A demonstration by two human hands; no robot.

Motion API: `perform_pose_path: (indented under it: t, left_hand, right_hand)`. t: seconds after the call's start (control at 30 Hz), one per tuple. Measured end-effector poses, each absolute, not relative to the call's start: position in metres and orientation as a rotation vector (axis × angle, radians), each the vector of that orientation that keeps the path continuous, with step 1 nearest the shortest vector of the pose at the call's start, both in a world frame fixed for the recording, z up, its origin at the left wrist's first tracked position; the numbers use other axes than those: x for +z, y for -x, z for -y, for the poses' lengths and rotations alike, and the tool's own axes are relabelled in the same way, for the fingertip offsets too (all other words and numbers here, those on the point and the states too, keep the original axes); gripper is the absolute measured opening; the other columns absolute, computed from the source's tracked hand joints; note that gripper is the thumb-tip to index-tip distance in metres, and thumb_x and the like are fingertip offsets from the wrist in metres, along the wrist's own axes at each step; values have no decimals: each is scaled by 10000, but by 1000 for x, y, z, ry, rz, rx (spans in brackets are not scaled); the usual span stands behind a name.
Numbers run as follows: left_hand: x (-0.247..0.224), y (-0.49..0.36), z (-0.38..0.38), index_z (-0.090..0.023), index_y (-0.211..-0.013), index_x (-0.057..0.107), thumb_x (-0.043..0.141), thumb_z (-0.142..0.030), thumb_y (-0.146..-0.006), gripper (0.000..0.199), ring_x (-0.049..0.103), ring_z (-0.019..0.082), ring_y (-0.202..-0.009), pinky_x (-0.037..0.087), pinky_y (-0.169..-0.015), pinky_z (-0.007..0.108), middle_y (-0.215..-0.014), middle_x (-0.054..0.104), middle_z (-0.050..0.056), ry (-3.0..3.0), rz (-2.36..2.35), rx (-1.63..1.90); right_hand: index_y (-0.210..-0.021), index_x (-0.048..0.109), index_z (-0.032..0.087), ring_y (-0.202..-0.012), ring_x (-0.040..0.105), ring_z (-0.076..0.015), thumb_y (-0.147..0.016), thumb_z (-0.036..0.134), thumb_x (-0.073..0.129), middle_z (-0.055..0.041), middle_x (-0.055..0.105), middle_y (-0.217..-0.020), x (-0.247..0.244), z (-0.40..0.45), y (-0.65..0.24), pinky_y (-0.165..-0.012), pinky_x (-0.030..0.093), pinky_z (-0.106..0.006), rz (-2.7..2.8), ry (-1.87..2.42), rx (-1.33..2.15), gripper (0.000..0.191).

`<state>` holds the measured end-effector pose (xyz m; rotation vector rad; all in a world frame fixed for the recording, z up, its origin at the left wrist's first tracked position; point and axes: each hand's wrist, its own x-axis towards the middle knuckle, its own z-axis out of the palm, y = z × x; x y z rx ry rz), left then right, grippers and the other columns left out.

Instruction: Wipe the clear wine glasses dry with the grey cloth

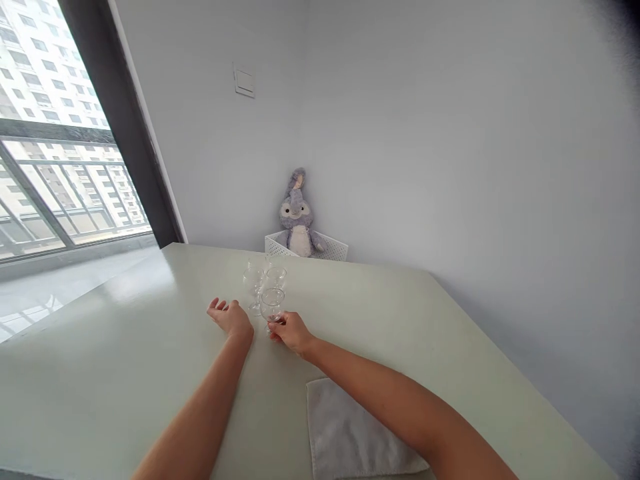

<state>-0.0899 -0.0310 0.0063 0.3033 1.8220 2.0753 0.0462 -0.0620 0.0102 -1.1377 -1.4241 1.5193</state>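
Note:
My right hand is closed around the lower part of a clear stemmed glass, which stands upright in its fingers. Whether the glass's foot touches the table is hidden by the hand. Just behind it is a small cluster of similar clear glasses, among them one glass directly behind and another stemmed glass a little to the left. My left hand rests beside the cluster on the left, palm turned up and fingers loosely apart, holding nothing.
A folded grey cloth lies on the pale table under my right forearm. Behind the far table edge, a plush rabbit sits in a white perforated basket. Walls meet in the corner; a window is at left.

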Motion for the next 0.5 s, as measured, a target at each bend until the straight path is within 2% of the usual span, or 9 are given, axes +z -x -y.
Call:
perform_pose_path:
  t: [0.2,0.37,0.5]
  left_hand:
    - [8,88,31,-231,-999,377,410,-278,-762,245,445,105,-712,382,-696,295,-843,401,-14,-246,-1774,2073]
    - [11,83,33,-232,-1002,386,369,-327,-796,228,462,126,-786,384,-737,311,-865,422,-4,-238,-1753,2064]
    - [13,69,41,-229,-1006,408,321,-399,-827,261,465,146,-898,377,-801,323,-948,444,17,-266,-1734,2054]
  right_hand:
    - [-836,617,160,-545,560,-90,-655,115,556,22,558,-688,16,52,-23,-515,449,-206,1402,1139,1509,196]
    - [-921,568,167,-565,566,-78,-608,80,489,-27,548,-966,15,55,-33,-539,454,-220,1305,1240,1394,334]
    - [-1134,456,187,-562,572,-95,-626,101,433,-4,591,-841,16,54,-47,-589,446,-238,1217,1315,1324,515]
